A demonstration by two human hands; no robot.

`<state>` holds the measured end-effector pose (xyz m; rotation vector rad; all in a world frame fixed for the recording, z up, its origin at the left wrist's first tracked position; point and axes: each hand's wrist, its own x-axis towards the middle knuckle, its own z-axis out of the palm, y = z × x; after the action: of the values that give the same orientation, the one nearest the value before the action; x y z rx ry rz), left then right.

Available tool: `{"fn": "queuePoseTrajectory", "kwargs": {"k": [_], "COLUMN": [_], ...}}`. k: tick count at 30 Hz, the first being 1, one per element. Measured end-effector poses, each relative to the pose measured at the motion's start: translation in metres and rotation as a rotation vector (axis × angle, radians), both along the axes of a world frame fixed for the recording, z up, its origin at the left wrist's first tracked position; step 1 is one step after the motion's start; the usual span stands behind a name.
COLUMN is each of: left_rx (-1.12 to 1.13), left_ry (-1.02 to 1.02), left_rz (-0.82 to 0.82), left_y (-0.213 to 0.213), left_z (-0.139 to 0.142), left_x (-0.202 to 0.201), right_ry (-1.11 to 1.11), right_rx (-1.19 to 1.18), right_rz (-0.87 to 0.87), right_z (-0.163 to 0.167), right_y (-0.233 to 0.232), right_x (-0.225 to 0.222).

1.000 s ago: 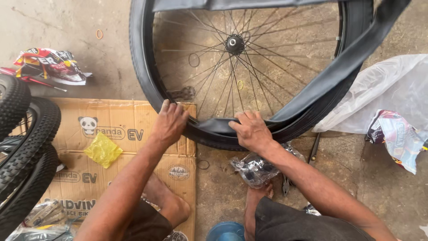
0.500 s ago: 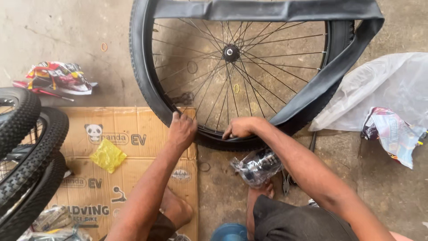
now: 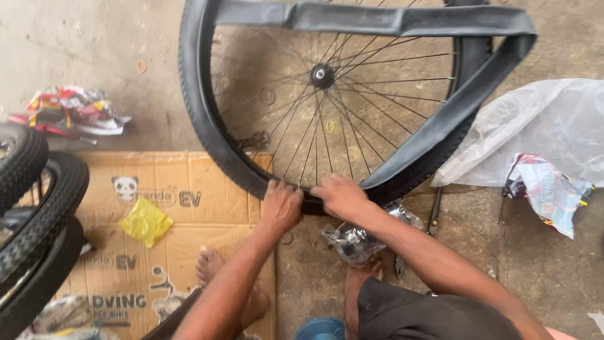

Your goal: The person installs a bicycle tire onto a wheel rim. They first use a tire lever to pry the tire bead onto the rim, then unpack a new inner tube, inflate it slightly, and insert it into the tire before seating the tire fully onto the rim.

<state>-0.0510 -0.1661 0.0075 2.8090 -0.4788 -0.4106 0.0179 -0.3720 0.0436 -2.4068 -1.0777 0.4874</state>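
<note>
While both fists clamp the tyre (image 3: 207, 119) — left hand (image 3: 280, 206), right hand (image 3: 340, 195) — fingers curl shut.

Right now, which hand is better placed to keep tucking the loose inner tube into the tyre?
Probably the right hand: it grips the tyre where the loose inner tube meets the rim. The left hand sits further from the tube, bracing the tyre.

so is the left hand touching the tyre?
Touching. The head view shows the left hand closed over the bottom edge of the tyre, with no gap; the right hand grips it just beside.
</note>
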Motion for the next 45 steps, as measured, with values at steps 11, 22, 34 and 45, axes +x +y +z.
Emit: {"fn": "queuePoseTrajectory", "kwargs": {"k": [11, 22, 34, 45], "left_rx": [0.227, -0.159, -0.173, -0.190], "left_ry": [0.085, -0.275, -0.374, -0.201], "left_rz": [-0.118, -0.129, -0.054, -0.053], "left_y": [0.081, 0.043, 0.044, 0.049], "left_z": [0.064, 0.021, 0.022, 0.058], "left_x": [0.056, 0.012, 0.014, 0.016], "right_ry": [0.060, 0.611, -0.290, 0.451], "right_rx": [0.073, -0.189, 0.129, 0.001], "right_rz": [0.104, 0.280, -0.047, 0.223], "right_z": [0.024, -0.027, 0.041, -0.018], "right_y": [-0.011, 0.039, -0.026, 0.015], "right_x": [0.013, 0.031, -0.023, 0.043]}}
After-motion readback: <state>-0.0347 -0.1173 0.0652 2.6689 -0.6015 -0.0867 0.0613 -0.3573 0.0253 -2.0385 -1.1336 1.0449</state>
